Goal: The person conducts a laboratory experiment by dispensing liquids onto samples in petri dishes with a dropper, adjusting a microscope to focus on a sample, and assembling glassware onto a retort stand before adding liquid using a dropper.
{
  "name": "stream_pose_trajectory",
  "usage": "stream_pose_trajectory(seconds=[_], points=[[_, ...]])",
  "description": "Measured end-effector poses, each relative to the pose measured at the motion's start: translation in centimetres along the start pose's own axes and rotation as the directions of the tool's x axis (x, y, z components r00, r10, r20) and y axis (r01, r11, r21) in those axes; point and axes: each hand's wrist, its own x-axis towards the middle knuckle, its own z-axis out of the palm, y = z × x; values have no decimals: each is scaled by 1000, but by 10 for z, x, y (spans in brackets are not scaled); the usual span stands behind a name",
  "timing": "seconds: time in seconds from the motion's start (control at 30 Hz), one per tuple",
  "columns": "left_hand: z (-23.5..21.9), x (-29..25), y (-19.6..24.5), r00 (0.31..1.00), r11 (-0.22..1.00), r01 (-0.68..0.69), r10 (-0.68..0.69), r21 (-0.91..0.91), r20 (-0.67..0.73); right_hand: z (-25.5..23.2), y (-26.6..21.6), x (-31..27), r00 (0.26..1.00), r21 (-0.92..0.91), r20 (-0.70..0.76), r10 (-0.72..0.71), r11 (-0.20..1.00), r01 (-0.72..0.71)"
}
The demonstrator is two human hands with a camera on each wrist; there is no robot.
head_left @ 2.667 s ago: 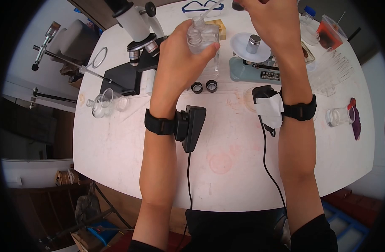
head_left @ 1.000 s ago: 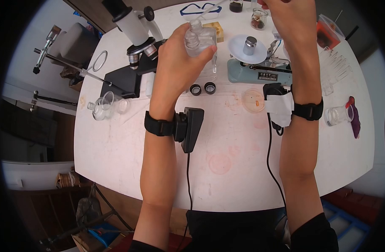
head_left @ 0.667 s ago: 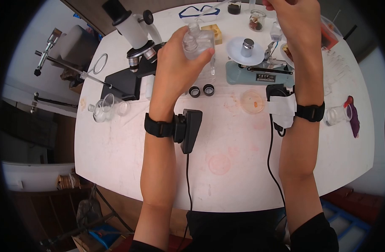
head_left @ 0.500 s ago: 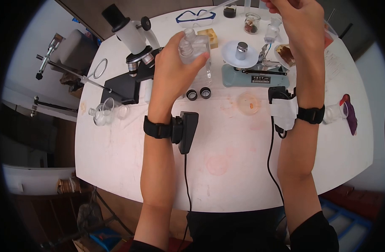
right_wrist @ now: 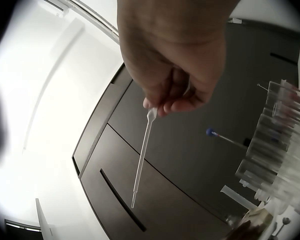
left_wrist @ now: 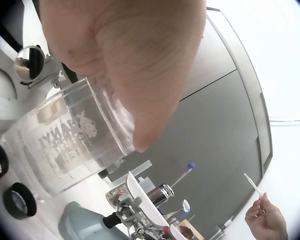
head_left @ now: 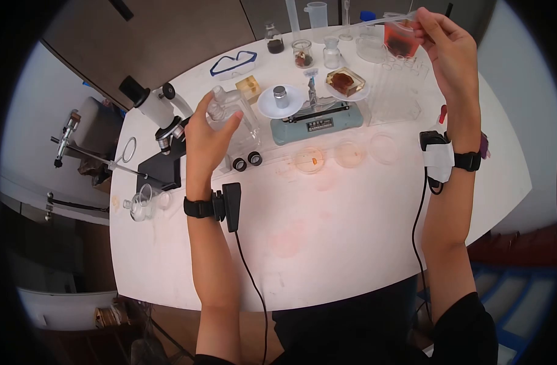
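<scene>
My left hand (head_left: 209, 135) grips a clear square bottle (head_left: 247, 131) by its upper part, fingers on the far side and thumb on the near side. In the left wrist view the bottle (left_wrist: 70, 135) has printed lettering on its wall and the hand covers its top. Two black caps (head_left: 247, 161) lie just in front of it. High at the right, my right hand (head_left: 452, 55) pinches a clear plastic dropper (head_left: 375, 24) by its bulb end. The dropper (right_wrist: 142, 155) points left in the head view, its tip well away from the bottle.
A blue-green balance (head_left: 318, 125) with a metal weight (head_left: 280, 96) stands mid-table. Petri dishes (head_left: 350, 154) lie in front, a test-tube rack (head_left: 397, 100) at right, a microscope (head_left: 147, 100) at left. Glassware and blue-rimmed goggles (head_left: 233, 62) stand along the back.
My right hand has moved right with the dropper, whose tip has left the bottle's mouth. The left hand stays on the bottle. The head view has turned right, showing more of the table's back.
</scene>
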Motion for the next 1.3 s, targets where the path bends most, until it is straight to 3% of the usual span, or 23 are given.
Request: stream_pose_trajectory(seconds=[0.17,0.4,0.47,0.53,0.77,0.87,1.03,1.13,1.3], points=[[1,1,-2,1000,1000,-10,10,26,7,-55,-5,-2,995,-53,-89,42,997,-47],[2,4,-12,998,1000,23,-23,-3,58,-90,-2,-5,995,-84,-63,79,993,-84],[2,3,-8,997,999,30,-29,-13,66,-88,-8,-7,994,-111,-50,96,989,-101],[2,3,-8,997,999,41,-39,-24,68,-66,-25,-17,993,-145,-111,-38,989,22],[2,2,-6,997,999,29,-27,-35,73,-75,-37,-16,994,-280,-111,7,959,-38],[2,3,-7,997,999,14,-11,-38,72,-70,-45,-17,991,-439,-133,-7,897,-52],[2,2,-5,998,999,17,-14,-44,66,-43,-59,-25,968,-530,-249,-9,838,-129],[2,3,-7,997,998,18,-14,-53,70,-47,-53,-25,985,-573,-150,-85,820,-16],[2,2,-2,998,999,28,-26,-32,56,-49,-50,-22,988,-572,-132,-75,820,-14]])
